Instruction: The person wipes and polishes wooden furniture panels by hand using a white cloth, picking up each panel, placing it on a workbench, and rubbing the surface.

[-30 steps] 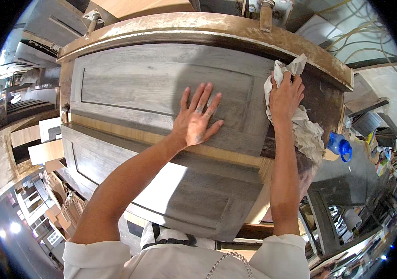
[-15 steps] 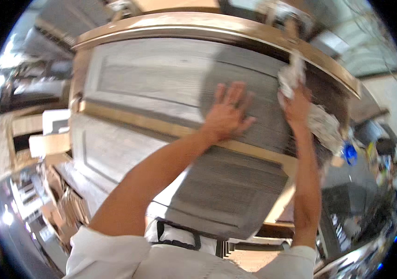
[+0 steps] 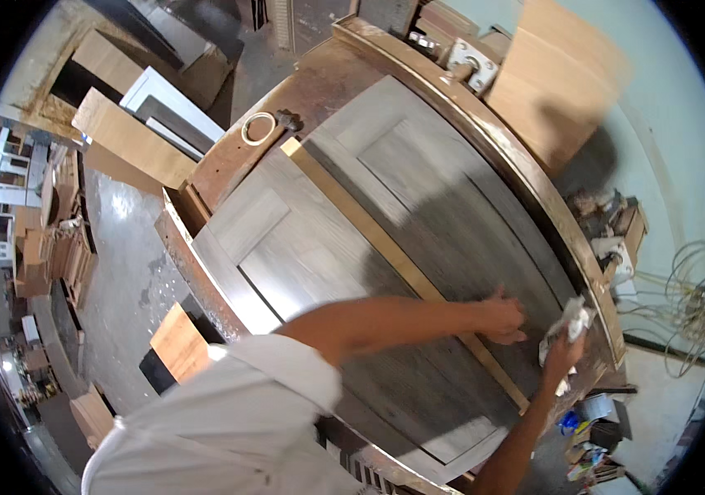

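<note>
Rag (image 3: 569, 320) sits bunched in the right hand (image 3: 561, 351), fingers closed around it, pressed to the grey door (image 3: 352, 247) near its right edge. The door lies flat on a brown workbench (image 3: 229, 157), panel face up. Left hand (image 3: 503, 318) rests palm-down just beside the rag, holding nothing, likely bracing. Tape roll (image 3: 258, 127) lies at the bench's far end.

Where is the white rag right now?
In the head view the rag is bunched in the right hand, lower right, on the grey door near its far edge, beside the left hand.
</note>
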